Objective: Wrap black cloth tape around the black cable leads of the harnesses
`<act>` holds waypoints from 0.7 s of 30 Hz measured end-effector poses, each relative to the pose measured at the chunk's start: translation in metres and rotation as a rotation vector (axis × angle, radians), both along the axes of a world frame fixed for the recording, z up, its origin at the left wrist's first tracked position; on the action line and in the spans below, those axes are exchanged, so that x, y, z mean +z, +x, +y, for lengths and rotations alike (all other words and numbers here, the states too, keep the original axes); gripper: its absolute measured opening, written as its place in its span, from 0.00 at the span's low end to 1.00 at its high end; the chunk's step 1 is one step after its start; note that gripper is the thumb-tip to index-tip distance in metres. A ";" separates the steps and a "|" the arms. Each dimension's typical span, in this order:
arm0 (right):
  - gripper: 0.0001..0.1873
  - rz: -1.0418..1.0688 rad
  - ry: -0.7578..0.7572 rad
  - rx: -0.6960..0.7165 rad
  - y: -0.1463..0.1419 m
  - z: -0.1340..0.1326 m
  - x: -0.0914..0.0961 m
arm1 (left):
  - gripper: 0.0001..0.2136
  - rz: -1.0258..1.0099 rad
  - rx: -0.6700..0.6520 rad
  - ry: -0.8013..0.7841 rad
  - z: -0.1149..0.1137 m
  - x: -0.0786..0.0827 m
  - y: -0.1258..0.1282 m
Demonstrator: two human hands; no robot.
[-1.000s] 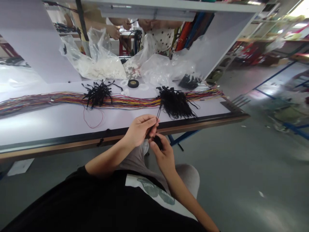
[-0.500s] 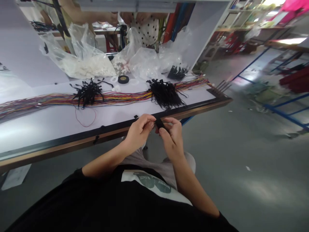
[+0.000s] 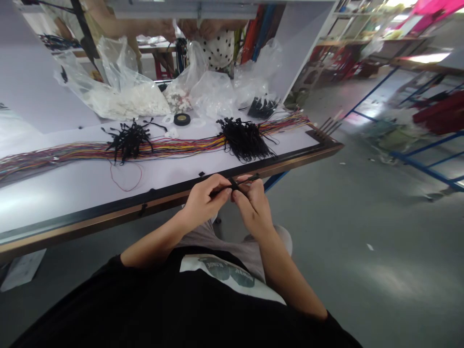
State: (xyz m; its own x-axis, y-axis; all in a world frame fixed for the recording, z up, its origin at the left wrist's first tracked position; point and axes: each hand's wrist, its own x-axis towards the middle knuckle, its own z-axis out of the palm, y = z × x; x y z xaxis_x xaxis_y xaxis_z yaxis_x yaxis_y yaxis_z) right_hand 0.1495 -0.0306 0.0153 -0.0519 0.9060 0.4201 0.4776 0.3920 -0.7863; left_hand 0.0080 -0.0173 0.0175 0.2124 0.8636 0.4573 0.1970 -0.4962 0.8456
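Note:
My left hand [image 3: 205,200] and my right hand [image 3: 252,203] meet just below the table's front edge [image 3: 108,212], fingers pinched together. Between them runs a thin black strip, apparently a cable tie [image 3: 239,183], held level by both hands. On the white tabletop behind lies a long bundle of coloured wires [image 3: 174,147]. A large heap of black ties [image 3: 244,139] rests on the bundle just beyond my hands. A smaller black heap [image 3: 126,139] sits further left.
A roll of black tape [image 3: 181,119] and clear plastic bags with white parts [image 3: 134,99] stand at the back. A loose red wire [image 3: 125,176] loops on the table. Another person in a dotted top [image 3: 219,46] works behind. Grey floor opens to the right.
Both hands rose from my lap towards the table edge. The black piece in my right hand now stretches out level between both hands. The view shifted rightwards.

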 end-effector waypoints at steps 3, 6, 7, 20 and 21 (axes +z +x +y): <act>0.10 -0.112 0.069 -0.015 0.002 -0.001 0.003 | 0.03 -0.014 0.014 -0.027 0.001 0.002 0.000; 0.11 -0.301 0.180 -0.016 0.010 0.000 0.005 | 0.04 -0.086 -0.003 -0.117 0.000 0.005 0.000; 0.12 -0.363 0.226 0.000 0.013 0.000 0.005 | 0.04 -0.132 -0.016 -0.163 0.000 0.007 0.001; 0.10 -0.134 0.687 -0.053 0.004 0.013 -0.020 | 0.09 -0.556 -0.619 -1.211 0.018 -0.007 0.003; 0.10 -0.062 0.630 -0.008 0.005 0.014 -0.021 | 0.08 -0.559 -0.671 -1.249 0.020 -0.010 0.002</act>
